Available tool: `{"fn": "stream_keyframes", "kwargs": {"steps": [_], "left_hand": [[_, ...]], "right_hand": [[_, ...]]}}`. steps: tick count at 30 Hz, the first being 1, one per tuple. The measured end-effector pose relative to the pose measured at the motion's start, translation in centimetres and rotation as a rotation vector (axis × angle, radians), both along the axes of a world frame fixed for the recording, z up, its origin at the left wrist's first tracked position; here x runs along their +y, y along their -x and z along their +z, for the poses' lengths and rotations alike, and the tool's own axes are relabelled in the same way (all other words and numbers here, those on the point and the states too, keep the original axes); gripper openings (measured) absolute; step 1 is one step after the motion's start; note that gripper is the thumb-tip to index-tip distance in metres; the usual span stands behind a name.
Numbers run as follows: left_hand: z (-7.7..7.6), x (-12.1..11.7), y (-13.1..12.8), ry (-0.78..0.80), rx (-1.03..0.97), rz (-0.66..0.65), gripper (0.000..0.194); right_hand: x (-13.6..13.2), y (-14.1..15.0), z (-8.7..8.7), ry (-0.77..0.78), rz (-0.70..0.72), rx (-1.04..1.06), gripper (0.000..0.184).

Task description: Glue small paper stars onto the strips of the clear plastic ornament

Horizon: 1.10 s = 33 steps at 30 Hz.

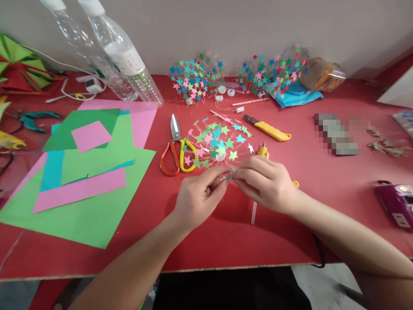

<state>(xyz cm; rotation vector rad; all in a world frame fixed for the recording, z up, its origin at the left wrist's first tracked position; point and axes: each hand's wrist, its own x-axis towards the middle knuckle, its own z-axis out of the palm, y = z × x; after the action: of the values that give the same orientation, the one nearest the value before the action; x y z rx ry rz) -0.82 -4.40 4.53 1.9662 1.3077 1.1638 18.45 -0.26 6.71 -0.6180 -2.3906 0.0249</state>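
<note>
My left hand (196,196) pinches a small green-blue paper star (225,177) at the near edge of a dome of clear strands covered in stars (220,142). The fingertips of my right hand (269,181) are pressed together at the star's other side, touching it or very close. Under my right hand lies a yellow glue gun (263,151), mostly hidden, with its nozzle pointing away and a pale glue stick (254,213) showing below. Scissors (174,146) with one red and one yellow handle lie left of the dome.
Coloured paper sheets (97,215) cover the left side. Plastic bottles (129,64) lean at the back, beside finished star clusters (193,79). A yellow cutter (269,129) lies beyond the glue gun. Pliers (32,120) rest far left; a purple box (395,204) sits far right.
</note>
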Motion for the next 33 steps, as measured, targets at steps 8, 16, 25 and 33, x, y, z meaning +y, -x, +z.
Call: {"fn": "stream_keyframes", "kwargs": {"steps": [8, 16, 25, 33], "left_hand": [[0.0, 0.2, 0.3, -0.195, 0.11, -0.006, 0.018], [0.6, 0.0, -0.1, 0.092, -0.096, -0.033, 0.016], [1.1, 0.2, -0.2, 0.501, -0.357, -0.021, 0.01], [1.5, 0.3, -0.4, 0.638, -0.41, -0.011, 0.008]], "right_hand": [[0.1, -0.3, -0.5, -0.027, 0.002, -0.011, 0.007], [-0.2, 0.4, -0.4, 0.391, -0.007, 0.195, 0.006], [-0.5, 0.8, -0.3, 0.573, -0.113, 0.24, 0.004], [-0.7, 1.1, -0.5, 0.544, -0.132, 0.237, 0.007]]}}
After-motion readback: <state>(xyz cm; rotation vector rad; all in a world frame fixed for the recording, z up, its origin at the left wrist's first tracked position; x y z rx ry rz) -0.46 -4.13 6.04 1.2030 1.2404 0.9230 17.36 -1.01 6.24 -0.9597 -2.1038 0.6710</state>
